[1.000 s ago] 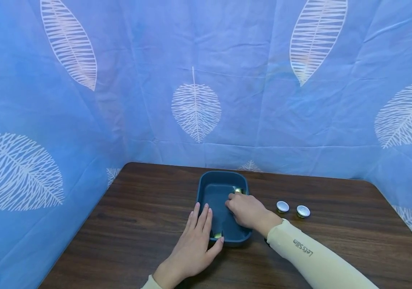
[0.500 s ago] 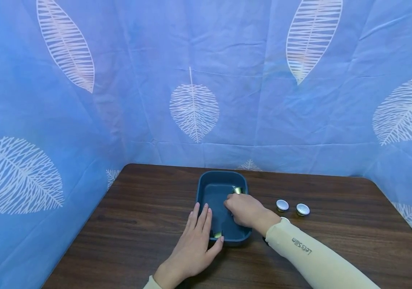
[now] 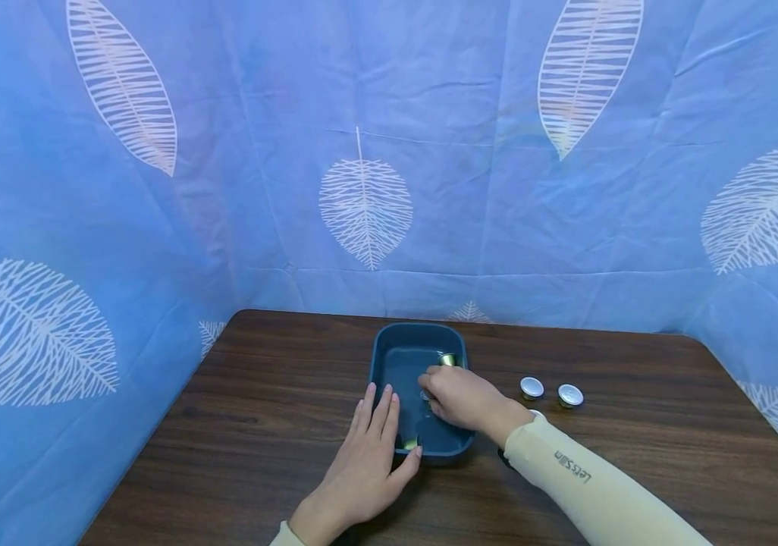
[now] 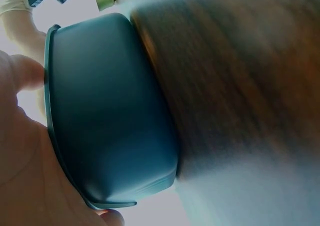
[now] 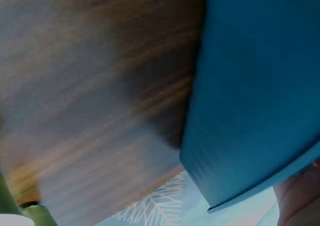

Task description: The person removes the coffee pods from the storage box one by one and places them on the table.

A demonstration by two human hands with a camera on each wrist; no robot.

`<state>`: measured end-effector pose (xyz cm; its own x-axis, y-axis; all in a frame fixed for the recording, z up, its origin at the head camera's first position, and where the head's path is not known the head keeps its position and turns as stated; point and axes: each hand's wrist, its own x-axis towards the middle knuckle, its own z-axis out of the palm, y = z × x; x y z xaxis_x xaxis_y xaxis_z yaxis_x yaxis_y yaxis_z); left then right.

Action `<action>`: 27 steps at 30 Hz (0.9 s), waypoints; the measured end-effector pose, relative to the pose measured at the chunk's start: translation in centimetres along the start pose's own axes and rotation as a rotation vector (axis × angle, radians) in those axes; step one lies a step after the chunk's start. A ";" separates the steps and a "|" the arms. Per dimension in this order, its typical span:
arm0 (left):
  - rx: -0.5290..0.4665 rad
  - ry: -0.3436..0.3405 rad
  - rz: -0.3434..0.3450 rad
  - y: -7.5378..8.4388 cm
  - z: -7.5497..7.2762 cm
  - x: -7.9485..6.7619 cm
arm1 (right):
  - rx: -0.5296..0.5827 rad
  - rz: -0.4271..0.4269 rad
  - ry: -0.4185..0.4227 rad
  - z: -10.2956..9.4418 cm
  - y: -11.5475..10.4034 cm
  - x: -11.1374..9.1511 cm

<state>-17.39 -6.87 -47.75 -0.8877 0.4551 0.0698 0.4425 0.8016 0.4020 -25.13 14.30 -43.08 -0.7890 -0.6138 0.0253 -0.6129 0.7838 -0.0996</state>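
A dark blue rectangular tub (image 3: 399, 349) stands on the table. My left hand (image 3: 362, 466) lies along its near left side, fingers straight over the rim and thumb at the near corner; the left wrist view shows the palm (image 4: 20, 151) against the rim. My right hand (image 3: 464, 396) reaches inside over the right wall, fingers bent around a small foil-topped coffee capsule (image 3: 426, 396) that they mostly cover. Another green-gold capsule (image 3: 448, 359) lies by the far right wall, and one more (image 3: 411, 444) is partly hidden in the near left corner.
To the right of the tub, two capsules with silver lids (image 3: 531, 387) (image 3: 570, 395) stand on the dark wooden table (image 3: 280, 394). Another lid (image 3: 536, 414) shows just behind the right sleeve. A blue leaf-print cloth (image 3: 443, 227) hangs behind and at both sides.
My right hand has shifted slightly left in the tub, and the capsule at its fingers now shows. The far capsule is a little more exposed. My left hand has stayed in place.
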 end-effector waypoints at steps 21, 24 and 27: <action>0.004 0.001 0.021 0.1 0.2 0.0 | 0.045 0.050 0.051 0.3 0.2 -1.0; 0.004 0.010 0.013 0.1 0.1 0.0 | 0.042 0.063 0.093 0.0 0.4 -1.3; 0.002 0.016 0.007 0.1 0.0 0.0 | 0.037 0.067 0.113 -0.3 0.6 -1.5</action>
<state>-17.38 -6.78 -47.69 -0.8863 0.4548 0.0871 0.4493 0.7989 0.3999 -24.35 15.72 -42.88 -0.8293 -0.5437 0.1290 -0.5581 0.8176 -0.1418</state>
